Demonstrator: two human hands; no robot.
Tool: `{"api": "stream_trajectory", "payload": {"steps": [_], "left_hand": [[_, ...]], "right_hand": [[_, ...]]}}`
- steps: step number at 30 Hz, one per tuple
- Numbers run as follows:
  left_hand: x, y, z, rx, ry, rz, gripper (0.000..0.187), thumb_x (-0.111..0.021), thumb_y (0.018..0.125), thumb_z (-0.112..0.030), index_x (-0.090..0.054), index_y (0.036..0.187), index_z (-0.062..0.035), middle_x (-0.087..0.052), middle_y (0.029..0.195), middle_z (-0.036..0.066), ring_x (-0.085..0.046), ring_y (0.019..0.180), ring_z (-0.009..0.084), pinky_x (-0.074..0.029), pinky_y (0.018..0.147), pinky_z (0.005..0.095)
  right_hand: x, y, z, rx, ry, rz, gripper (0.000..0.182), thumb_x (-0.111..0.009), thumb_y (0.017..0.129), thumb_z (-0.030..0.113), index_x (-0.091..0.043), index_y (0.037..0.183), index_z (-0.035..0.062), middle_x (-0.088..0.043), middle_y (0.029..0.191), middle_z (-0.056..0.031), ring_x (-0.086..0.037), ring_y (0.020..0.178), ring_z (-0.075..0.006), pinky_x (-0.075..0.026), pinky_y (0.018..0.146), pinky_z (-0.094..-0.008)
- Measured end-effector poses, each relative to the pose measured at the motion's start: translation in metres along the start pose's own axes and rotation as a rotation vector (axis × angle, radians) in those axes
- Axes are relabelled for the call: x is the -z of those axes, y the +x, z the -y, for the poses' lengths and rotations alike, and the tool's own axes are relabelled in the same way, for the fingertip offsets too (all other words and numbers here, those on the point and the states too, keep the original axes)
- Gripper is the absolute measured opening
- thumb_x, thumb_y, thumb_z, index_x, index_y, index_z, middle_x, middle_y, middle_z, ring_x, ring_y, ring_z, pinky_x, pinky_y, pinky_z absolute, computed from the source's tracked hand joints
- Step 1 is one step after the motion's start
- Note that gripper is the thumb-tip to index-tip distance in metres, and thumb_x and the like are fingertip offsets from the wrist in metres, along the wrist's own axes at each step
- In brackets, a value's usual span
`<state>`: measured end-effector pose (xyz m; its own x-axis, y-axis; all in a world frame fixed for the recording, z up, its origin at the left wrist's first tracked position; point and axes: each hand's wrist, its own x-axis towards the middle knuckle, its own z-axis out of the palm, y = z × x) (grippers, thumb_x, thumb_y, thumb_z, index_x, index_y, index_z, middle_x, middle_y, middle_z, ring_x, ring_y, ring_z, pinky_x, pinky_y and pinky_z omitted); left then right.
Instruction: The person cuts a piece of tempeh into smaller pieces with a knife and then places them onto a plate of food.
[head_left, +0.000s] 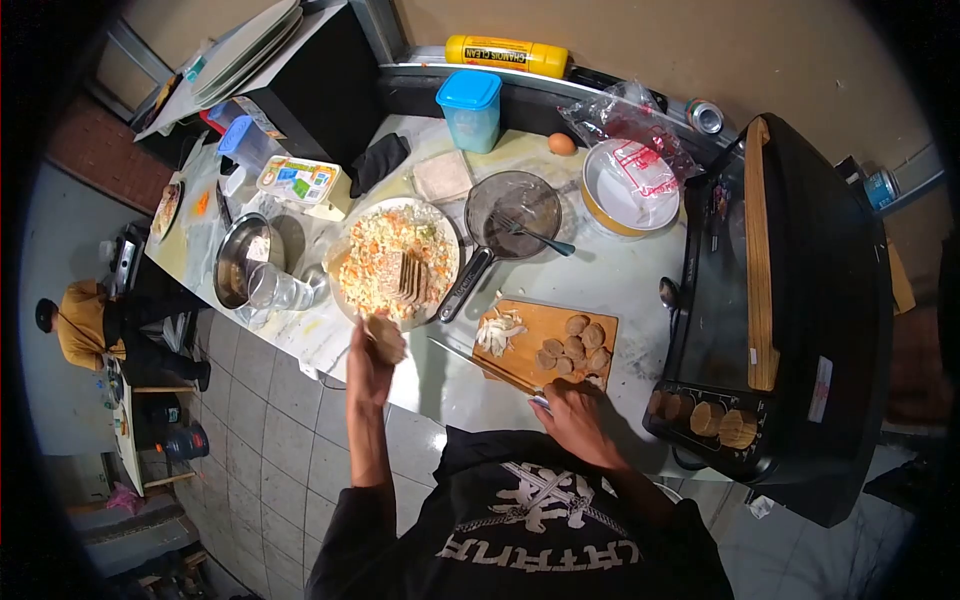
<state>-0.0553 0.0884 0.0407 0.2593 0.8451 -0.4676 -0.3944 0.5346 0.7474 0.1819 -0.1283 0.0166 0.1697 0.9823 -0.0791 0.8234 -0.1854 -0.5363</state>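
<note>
Fingers of left hand [368, 374] closed around blurred brown piece [386, 342] at near edge of plate [456, 255], seen from my remote post; right hand [574, 408] grips knife [470, 359] across corner of cutting board [545, 322]. Piece, I judge, light, softish, crumbly: best pinched gently by sides.

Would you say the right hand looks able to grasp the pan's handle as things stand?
Probably not yet: the right hand seems taken up with a knife. Otherwise, the pan's handle lies uncovered, pointing to the near side.
</note>
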Motion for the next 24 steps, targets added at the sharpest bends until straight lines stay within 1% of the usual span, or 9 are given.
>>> {"api": "stream_trajectory", "payload": {"steps": [2, 4, 6, 8, 10, 12, 13, 21, 24], "left_hand": [[0.001, -0.014, 0.024, 0.059, 0.092, 0.005, 0.045, -0.035, 0.1, -0.036, -0.047, 0.124, -0.0003, -0.055, 0.097, 0.008, -0.056, 0.087, 0.0177, -0.048, 0.082, 0.0346], [-0.013, -0.034, 0.035, 0.065, 0.188, 0.003, 0.048, -0.039, 0.1, -0.03, -0.039, 0.134, 0.003, -0.05, 0.101, 0.008, -0.055, 0.091, 0.02, -0.045, 0.089, 0.0358], [-0.017, -0.042, 0.044, 0.085, 0.26, 0.109, 0.052, -0.041, 0.1, -0.034, -0.037, 0.135, 0.0035, -0.053, 0.106, 0.009, -0.054, 0.099, 0.0215, -0.042, 0.094, 0.0384], [-0.026, -0.048, 0.051, 0.083, 0.324, 0.08, 0.053, -0.044, 0.099, -0.035, -0.04, 0.134, 0.0041, -0.055, 0.106, 0.01, -0.055, 0.1, 0.0211, -0.043, 0.094, 0.0384], [-0.032, -0.052, 0.06, 0.086, 0.389, 0.045, 0.053, -0.047, 0.098, -0.036, -0.042, 0.132, 0.0047, -0.057, 0.107, 0.011, -0.055, 0.102, 0.0208, -0.043, 0.094, 0.0383], [-0.032, -0.049, 0.071, -0.004, 0.424, 0.019, 0.038, -0.055, 0.096, -0.025, -0.055, 0.121, 0.003, -0.062, 0.098, 0.006, -0.057, 0.084, 0.0108, -0.049, 0.081, 0.028], [-0.031, -0.048, 0.077, -0.036, 0.431, 0.033, 0.036, -0.059, 0.093, -0.022, -0.058, 0.119, 0.0027, -0.064, 0.098, 0.007, -0.059, 0.084, 0.0112, -0.051, 0.078, 0.0275], [-0.046, -0.049, 0.095, -0.016, 0.435, 0.044, 0.036, -0.062, 0.092, -0.02, -0.058, 0.12, 0.0022, -0.064, 0.103, 0.008, -0.06, 0.086, 0.0124, -0.052, 0.077, 0.0272], [-0.044, -0.045, 0.102, -0.104, 0.506, 0.073, 0.036, -0.062, 0.091, -0.02, -0.059, 0.12, 0.0014, -0.064, 0.103, 0.008, -0.06, 0.085, 0.0122, -0.052, 0.074, 0.0263]], "right_hand": [[0.0, 0.0, -0.001, -0.085, 0.04, 0.114, 0.036, -0.057, 0.09, 0.032, -0.06, 0.104, -0.0012, -0.059, 0.077, -0.0225, -0.059, 0.076, -0.0391, -0.044, 0.069, -0.0471], [0.0, -0.002, -0.002, -0.079, 0.038, 0.088, 0.034, -0.059, 0.089, 0.031, -0.06, 0.102, -0.0003, -0.059, 0.075, -0.0223, -0.058, 0.073, -0.0397, -0.044, 0.068, -0.048], [0.0, -0.003, -0.004, -0.075, 0.032, 0.064, 0.032, -0.06, 0.088, 0.03, -0.059, 0.1, 0.0005, -0.059, 0.072, -0.0221, -0.058, 0.07, -0.0403, -0.044, 0.066, -0.0489], [-0.001, -0.002, -0.006, -0.092, 0.088, 0.117, 0.039, -0.056, 0.091, 0.032, -0.059, 0.107, -0.0027, -0.059, 0.077, -0.0239, -0.057, 0.076, -0.0412, -0.044, 0.07, -0.048], [0.002, 0.001, -0.001, -0.089, 0.146, 0.113, 0.039, -0.056, 0.091, 0.032, -0.057, 0.105, -0.004, -0.059, 0.074, -0.0255, -0.057, 0.074, -0.044, -0.044, 0.068, -0.0497], [0.011, 0.004, 0.006, -0.178, 0.19, 0.14, 0.032, -0.058, 0.09, 0.031, -0.058, 0.1, -0.0001, -0.059, 0.076, -0.0255, -0.058, 0.075, -0.0432, -0.045, 0.069, -0.0491], [0.013, 0.005, 0.006, -0.201, 0.196, 0.17, 0.033, -0.058, 0.091, 0.032, -0.058, 0.1, 0.0006, -0.059, 0.078, -0.0267, -0.058, 0.076, -0.0432, -0.045, 0.069, -0.0489], [0.012, 0.007, 0.002, -0.223, 0.213, 0.196, 0.035, -0.057, 0.091, 0.031, -0.055, 0.101, -0.002, -0.058, 0.078, -0.0283, -0.057, 0.076, -0.0438, -0.044, 0.07, -0.0495], [0.012, 0.006, -0.003, -0.21, 0.207, 0.202, 0.035, -0.056, 0.092, 0.031, -0.055, 0.101, -0.0028, -0.058, 0.076, -0.0285, -0.057, 0.075, -0.044, -0.044, 0.069, -0.0499]]}}
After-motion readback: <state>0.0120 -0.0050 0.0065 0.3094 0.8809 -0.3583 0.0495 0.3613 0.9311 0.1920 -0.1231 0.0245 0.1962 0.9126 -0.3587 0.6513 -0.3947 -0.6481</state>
